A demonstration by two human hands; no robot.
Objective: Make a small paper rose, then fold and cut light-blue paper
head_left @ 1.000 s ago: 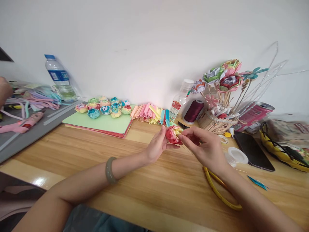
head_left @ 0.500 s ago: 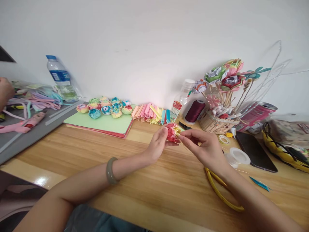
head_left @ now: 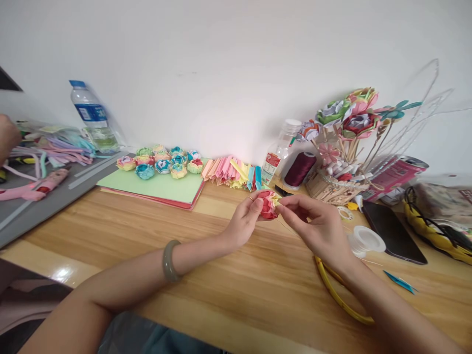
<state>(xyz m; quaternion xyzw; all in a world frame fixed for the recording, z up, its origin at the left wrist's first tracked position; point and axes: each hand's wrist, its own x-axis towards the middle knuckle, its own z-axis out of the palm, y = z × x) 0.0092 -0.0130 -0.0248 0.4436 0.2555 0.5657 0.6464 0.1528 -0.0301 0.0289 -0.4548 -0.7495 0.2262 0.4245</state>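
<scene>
A red, pink and yellow paper flower (head_left: pixel 267 205) is held above the wooden table. My left hand (head_left: pixel 243 221) is closed round its left side, thumb on the red petals. With thumb and forefinger, my right hand (head_left: pixel 313 219) pinches the yellow petals on the flower's right side. A thin thread or wire hangs beneath the flower, below my right fingers. Behind my hands lies a row of folded paper pieces (head_left: pixel 230 173) in pink, yellow and blue. To the left, several finished paper flowers (head_left: pixel 162 166) sit on green paper sheets (head_left: pixel 147 187).
Right of my hands are a clear spool (head_left: pixel 367 239), a phone (head_left: pixel 394 233), blue snips (head_left: pixel 400 281) and a yellow loop (head_left: pixel 337 295). Behind them stand a glass bottle (head_left: pixel 282 147), maroon thread (head_left: pixel 300 169) and a flower basket (head_left: pixel 334 189). Another person's hand (head_left: pixel 7 136) shows at far left.
Both hands and the flower have shifted slightly right in view, along with the things on the right. The flower has turned a little, and my right fingers still pinch its yellow part.
</scene>
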